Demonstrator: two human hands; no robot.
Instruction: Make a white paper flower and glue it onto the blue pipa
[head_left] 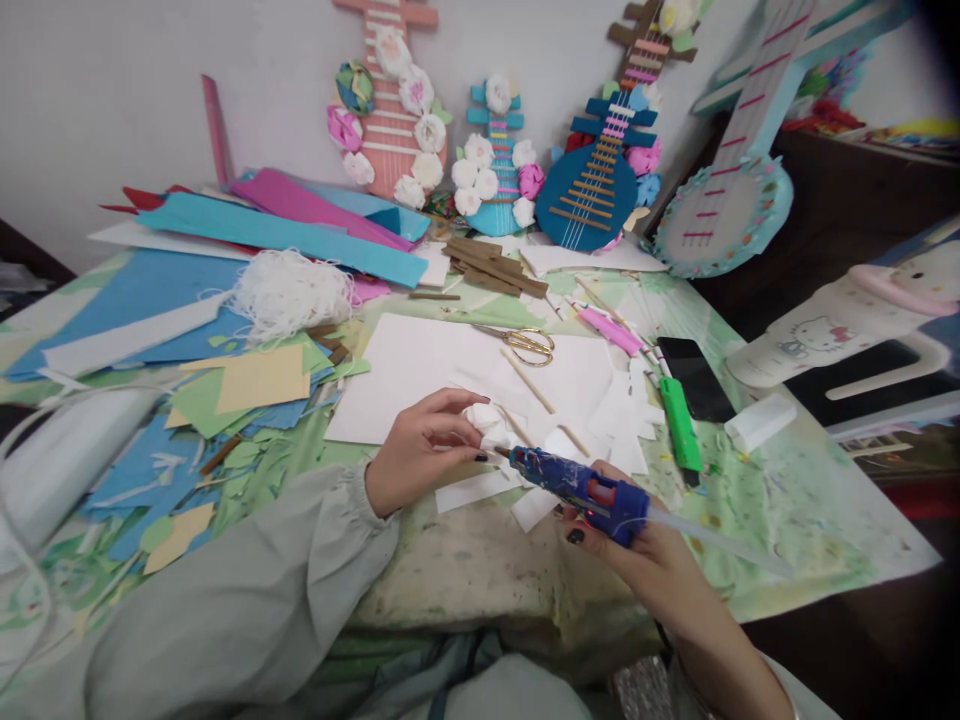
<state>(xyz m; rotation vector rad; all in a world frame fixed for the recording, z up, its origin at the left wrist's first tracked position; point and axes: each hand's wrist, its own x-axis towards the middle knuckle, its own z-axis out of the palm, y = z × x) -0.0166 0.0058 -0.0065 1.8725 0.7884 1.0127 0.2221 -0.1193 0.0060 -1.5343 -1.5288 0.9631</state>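
Observation:
My left hand (433, 443) pinches a small white paper flower (491, 424) between thumb and fingers, above the near part of a white sheet (390, 375). Wrapped round a blue hot glue gun (574, 485) is my right hand (637, 545). The gun's nozzle points left and is at the lower part of the flower; whether it touches the paper I cannot tell. A clear glue stick (720, 542) juts from its back. Cut white paper strips (472, 492) lie just below the flower, and thin wooden sticks (529, 382) lie beyond it.
Gold-handled scissors (531, 346) lie on the sheet. To the right are a green utility knife (680, 425), a phone (694, 378) and a white tumbler (817, 325). Paper scraps (255, 385) and white string (292, 295) cover the left. Paper-flowered model lutes (589, 195) lean against the wall.

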